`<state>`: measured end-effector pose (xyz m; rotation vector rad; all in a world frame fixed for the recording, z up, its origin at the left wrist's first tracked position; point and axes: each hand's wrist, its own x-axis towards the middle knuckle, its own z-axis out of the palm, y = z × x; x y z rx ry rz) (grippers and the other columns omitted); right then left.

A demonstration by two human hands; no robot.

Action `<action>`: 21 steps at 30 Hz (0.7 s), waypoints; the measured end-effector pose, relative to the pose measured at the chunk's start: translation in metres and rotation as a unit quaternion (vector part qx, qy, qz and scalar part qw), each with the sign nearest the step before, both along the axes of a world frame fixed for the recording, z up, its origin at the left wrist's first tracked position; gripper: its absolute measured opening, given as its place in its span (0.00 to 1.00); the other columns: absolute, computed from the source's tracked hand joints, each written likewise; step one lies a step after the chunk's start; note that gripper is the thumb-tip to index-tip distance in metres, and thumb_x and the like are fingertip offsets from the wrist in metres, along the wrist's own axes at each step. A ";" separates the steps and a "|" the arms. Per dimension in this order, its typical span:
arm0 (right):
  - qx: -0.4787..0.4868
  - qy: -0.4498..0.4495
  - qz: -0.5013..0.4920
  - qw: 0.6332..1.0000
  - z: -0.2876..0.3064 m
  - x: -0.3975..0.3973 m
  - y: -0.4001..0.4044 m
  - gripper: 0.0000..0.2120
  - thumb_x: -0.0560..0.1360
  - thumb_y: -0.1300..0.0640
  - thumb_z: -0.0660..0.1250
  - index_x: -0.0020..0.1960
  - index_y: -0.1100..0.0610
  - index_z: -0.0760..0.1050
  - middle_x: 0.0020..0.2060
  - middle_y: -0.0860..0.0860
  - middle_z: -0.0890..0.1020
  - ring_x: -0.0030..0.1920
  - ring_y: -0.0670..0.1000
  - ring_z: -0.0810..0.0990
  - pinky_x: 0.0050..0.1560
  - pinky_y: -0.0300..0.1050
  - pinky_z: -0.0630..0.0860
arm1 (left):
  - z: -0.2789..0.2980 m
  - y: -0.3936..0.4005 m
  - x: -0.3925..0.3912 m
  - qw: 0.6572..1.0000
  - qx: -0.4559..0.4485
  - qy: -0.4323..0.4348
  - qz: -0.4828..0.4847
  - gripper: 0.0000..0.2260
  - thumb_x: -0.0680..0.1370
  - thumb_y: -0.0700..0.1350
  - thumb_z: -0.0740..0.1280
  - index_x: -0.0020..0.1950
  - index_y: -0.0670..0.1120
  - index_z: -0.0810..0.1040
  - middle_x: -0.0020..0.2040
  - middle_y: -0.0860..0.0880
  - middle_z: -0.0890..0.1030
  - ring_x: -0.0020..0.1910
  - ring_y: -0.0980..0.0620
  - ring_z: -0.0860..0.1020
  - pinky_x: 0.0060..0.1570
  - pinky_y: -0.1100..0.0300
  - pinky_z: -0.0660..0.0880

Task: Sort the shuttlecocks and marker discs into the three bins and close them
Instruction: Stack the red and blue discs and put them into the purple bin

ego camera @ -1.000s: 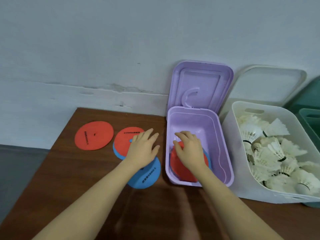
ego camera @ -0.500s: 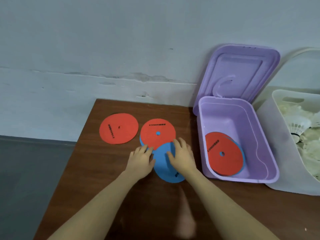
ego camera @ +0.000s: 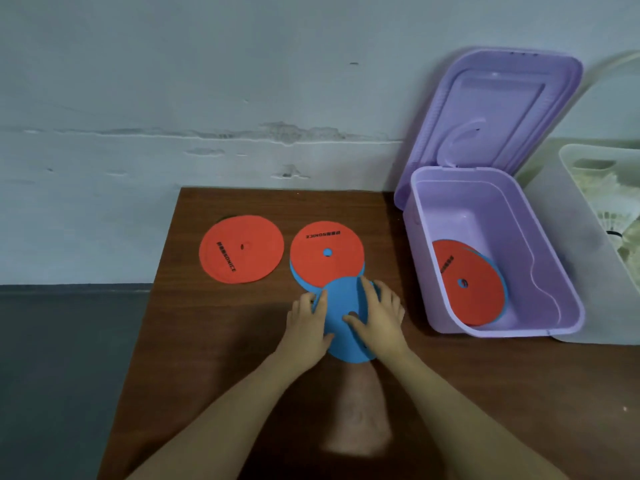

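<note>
Nearest the camera, two bare forearms reach forward over the brown wooden table, and both hands meet on a blue marker disc lying near the table's middle. The left hand presses its fingers along the disc's left edge, while the right hand lies across its right side with the thumb on the upper face; together they clasp the disc from both sides, though whether it is lifted or flat on the wood I cannot tell. Just beyond, touching the blue disc's far edge, an orange disc with black lettering sits on top of another blue disc whose rim peeks out beneath it. Further left, apart from this stack, a second orange disc lies flat. To the right stands the purple bin, its lid tilted open against the wall, with an orange disc leaning inside over a blue one. At the far right edge a white bin shows shuttlecocks, blurred
</note>
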<state>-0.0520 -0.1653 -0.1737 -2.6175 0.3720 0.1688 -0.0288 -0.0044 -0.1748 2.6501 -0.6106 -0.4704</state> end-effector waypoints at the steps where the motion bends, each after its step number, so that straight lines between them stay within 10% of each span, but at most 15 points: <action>1: 0.006 -0.020 0.000 1.000 0.002 0.001 0.003 0.33 0.74 0.52 0.67 0.74 0.51 0.57 0.69 0.54 0.62 0.67 0.57 0.59 0.65 0.53 0.58 | -0.001 0.004 -0.003 1.000 -0.020 0.005 0.015 0.36 0.76 0.50 0.65 0.76 0.45 0.47 0.67 0.45 0.58 0.64 0.46 0.60 0.65 0.55 0.61; 10: 0.088 -0.167 0.022 0.982 0.011 0.033 0.009 0.20 0.74 0.69 0.62 0.65 0.59 0.71 0.54 0.54 0.74 0.54 0.53 0.69 0.59 0.53 0.69 | -0.002 0.023 -0.001 0.968 -0.201 0.016 0.150 0.31 0.75 0.38 0.66 0.75 0.48 0.56 0.59 0.48 0.63 0.56 0.54 0.60 0.57 0.65 0.61; 21: 0.122 -0.212 -0.029 0.969 0.024 0.130 -0.003 0.15 0.75 0.67 0.62 0.61 0.59 0.74 0.54 0.52 0.75 0.56 0.50 0.69 0.59 0.41 0.66 | 0.021 0.001 0.109 0.972 -0.158 -0.116 0.131 0.26 0.75 0.37 0.65 0.72 0.44 0.64 0.54 0.43 0.69 0.52 0.49 0.63 0.55 0.58 0.61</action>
